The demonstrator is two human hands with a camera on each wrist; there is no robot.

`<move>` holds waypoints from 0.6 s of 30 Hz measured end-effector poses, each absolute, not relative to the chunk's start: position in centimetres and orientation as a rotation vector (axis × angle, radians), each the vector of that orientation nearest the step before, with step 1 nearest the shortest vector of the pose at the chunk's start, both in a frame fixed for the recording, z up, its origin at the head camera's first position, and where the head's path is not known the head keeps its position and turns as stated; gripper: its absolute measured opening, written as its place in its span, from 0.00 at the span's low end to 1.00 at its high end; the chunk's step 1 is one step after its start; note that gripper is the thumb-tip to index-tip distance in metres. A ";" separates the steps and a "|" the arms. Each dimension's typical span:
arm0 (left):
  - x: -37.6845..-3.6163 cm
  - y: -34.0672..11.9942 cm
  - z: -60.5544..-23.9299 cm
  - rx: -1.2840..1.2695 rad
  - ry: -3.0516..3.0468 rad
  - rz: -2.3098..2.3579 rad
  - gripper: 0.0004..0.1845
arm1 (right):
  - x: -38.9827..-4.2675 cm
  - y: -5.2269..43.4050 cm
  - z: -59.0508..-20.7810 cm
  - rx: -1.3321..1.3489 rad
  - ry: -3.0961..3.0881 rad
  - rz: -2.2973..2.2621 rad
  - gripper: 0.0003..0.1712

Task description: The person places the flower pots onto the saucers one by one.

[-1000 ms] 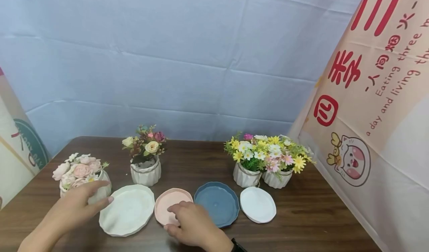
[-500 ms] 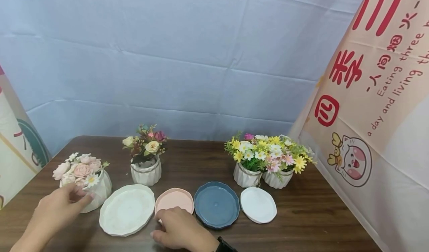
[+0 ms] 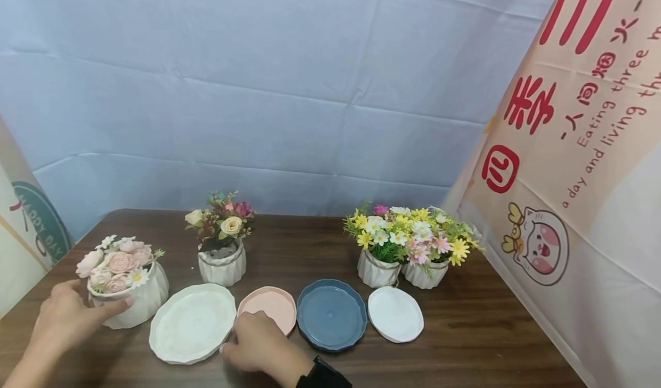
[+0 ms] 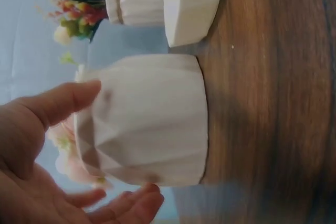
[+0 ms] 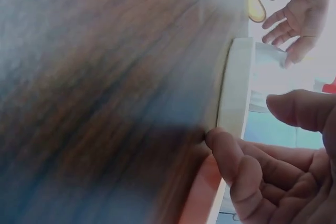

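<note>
My left hand (image 3: 93, 299) reaches around a white faceted pot of pink flowers (image 3: 139, 305) at the table's left. In the left wrist view the thumb (image 4: 79, 93) lies against the pot (image 4: 157, 119) near its rim and the straight fingers sit on its other side. My right hand (image 3: 242, 333) is at the right edge of a large white plate (image 3: 191, 330), beside a pink plate (image 3: 271, 307). In the right wrist view a fingertip (image 5: 215, 137) touches the underside of the white plate's rim (image 5: 236, 87), while the thumb hovers apart from it.
A blue plate (image 3: 330, 313) and a small white plate (image 3: 395, 313) lie to the right. Behind them stand a pot of mixed roses (image 3: 222, 264) and two pots of yellow and pink daisies (image 3: 408, 262). Cloth backdrops surround the brown table (image 3: 490, 330).
My left hand has drawn back left and wrapped around the pink-flower pot. My right hand has slid from the pink plate to the white plate's edge.
</note>
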State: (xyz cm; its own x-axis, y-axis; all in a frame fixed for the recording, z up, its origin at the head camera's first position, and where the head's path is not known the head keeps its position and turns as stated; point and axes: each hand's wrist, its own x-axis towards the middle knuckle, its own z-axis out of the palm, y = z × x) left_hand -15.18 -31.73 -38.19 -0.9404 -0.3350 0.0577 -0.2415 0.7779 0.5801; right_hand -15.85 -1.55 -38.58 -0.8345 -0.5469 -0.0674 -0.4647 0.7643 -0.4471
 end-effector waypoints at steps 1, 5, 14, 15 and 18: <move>-15.3 -32.0 -38.2 0.425 -2.821 -0.864 0.51 | -15.9 -1.7 -38.5 -0.774 2.770 -0.634 0.22; -16.0 -32.8 -38.2 0.342 -2.889 -0.833 0.53 | -16.3 -2.2 -38.4 -0.698 2.803 -0.633 0.21; -16.8 -33.1 -38.7 0.216 -2.850 -0.946 0.50 | -16.8 -3.8 -38.7 -0.501 2.779 -0.728 0.17; -16.8 -33.1 -38.7 0.219 -2.842 -0.959 0.51 | -16.8 -4.0 -38.7 -0.479 2.776 -0.749 0.16; -16.8 -33.2 -38.8 0.261 -2.839 -0.980 0.53 | -17.0 -4.5 -38.7 -0.431 2.777 -0.785 0.15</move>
